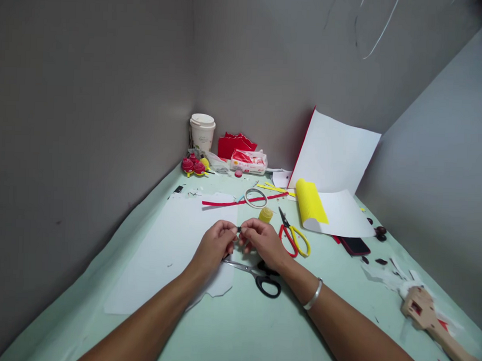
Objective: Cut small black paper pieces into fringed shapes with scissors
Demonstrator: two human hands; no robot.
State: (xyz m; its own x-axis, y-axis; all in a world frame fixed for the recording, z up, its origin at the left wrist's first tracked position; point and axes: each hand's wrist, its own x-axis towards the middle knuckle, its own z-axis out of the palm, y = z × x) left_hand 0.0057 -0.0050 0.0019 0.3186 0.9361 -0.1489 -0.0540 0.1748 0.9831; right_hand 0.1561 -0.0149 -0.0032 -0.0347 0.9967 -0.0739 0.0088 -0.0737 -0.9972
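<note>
Pinching a small dark piece (239, 229) between them, the left hand (219, 240) and right hand (260, 238) have their fingers closed on its two ends, above the right edge of a white paper sheet (171, 252) around the middle of the counter (299, 324). How far its shaping has come is hard to judge, as the fingers cover most of it; it looks joined to nothing else. Just beyond sits a yellow coil (265, 215), apparently finished rolling, and a red strip (220, 204) lies cut but unrolled. Red coiled pieces (188, 166) look shaped, near the counter's far left corner.

Black-handled scissors (268, 287) lie just below the hands, so dropping straight down there is obstructed. Red-and-yellow-handled scissors (290, 227) crowd the right hand's far side. Bare counter opens between the forearms toward the near edge, and right toward the glue gun (422, 308) by the right edge.
</note>
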